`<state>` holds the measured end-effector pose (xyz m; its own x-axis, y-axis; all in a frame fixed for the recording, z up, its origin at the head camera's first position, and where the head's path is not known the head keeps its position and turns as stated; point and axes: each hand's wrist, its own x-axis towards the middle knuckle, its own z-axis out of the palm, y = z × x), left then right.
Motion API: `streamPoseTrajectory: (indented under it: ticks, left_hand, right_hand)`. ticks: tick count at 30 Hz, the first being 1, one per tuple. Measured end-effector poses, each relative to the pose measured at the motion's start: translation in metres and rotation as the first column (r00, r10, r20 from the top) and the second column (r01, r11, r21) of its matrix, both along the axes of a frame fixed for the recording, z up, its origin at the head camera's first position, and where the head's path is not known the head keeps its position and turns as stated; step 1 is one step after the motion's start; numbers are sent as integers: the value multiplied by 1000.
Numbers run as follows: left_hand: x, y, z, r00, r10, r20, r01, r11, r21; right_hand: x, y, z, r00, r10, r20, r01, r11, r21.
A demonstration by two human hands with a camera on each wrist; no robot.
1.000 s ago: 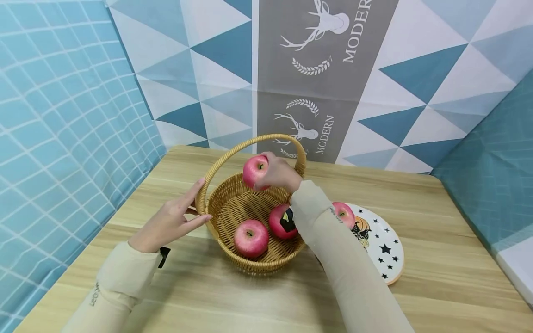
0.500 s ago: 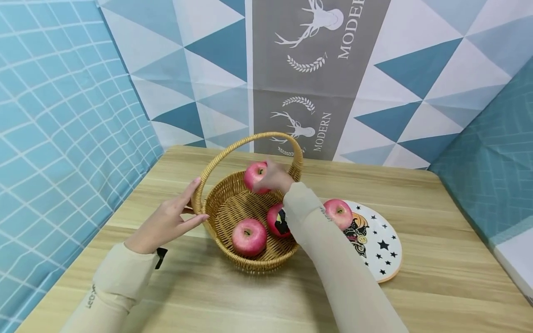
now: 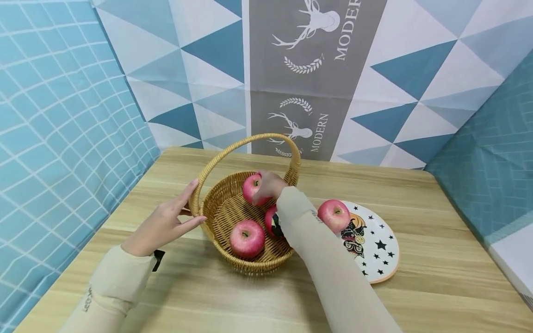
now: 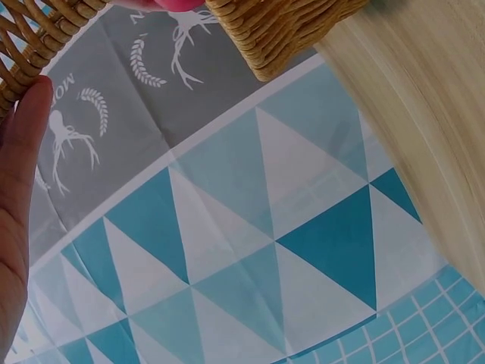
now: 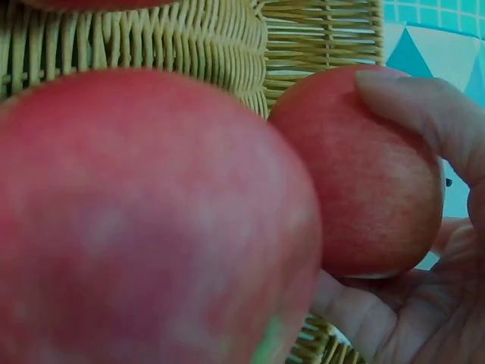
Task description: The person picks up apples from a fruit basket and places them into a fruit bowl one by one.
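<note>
A wicker basket [image 3: 222,203] with an arched handle stands on the table. My left hand [image 3: 160,224] holds its left side at the handle's base, the thumb at the rim; in the left wrist view one finger [image 4: 30,114] touches the weave. Inside the basket's far part, my right hand [image 3: 271,185] grips a red apple [image 3: 251,188]; the right wrist view shows thumb and fingers round this apple [image 5: 364,182]. Another apple [image 3: 247,238] lies at the basket's front. A further apple [image 3: 271,219] beside it is partly hidden by the right wrist and a dark patch.
Right of the basket lies a white plate [image 3: 385,259] with black stars and a cartoon print. One apple [image 3: 334,216] sits on its left part. Patterned cloth [image 3: 216,69] hangs behind the wooden table [image 3: 433,222]. A white block [image 3: 512,259] borders the right edge.
My right hand has lowered the gripped apple from handle height into the basket. The left hand keeps its hold on the basket. The whole head view has shifted slightly.
</note>
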<state>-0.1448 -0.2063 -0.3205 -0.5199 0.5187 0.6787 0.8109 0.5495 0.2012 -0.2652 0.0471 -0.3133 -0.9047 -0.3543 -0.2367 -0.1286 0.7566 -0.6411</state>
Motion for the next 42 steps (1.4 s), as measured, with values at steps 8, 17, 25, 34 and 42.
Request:
streamPoseTrajectory:
  ticks: [8, 17, 25, 34, 42]
  left_hand:
    - [-2, 2, -1, 999, -12, -41, 12, 1000, -3]
    - [0, -1, -1, 1000, -20, 6, 20, 1000, 0]
    - [2, -1, -1, 999, -22, 40, 22, 1000, 2]
    - [0, 0, -2, 999, -30, 23, 30, 999, -9]
    - [-1, 0, -2, 999, -18, -34, 18, 1000, -15]
  right_hand:
    - [-1, -6, 3, 999, -29, 31, 26, 996, 89]
    - [-7, -18, -10, 997, -27, 71, 19, 994, 109]
    - [5, -20, -9, 998, -1, 59, -8, 990, 142]
    - [3, -15, -17, 998, 48, 32, -53, 979, 198]
    - [5, -14, -15, 995, 98, -22, -89, 963, 256]
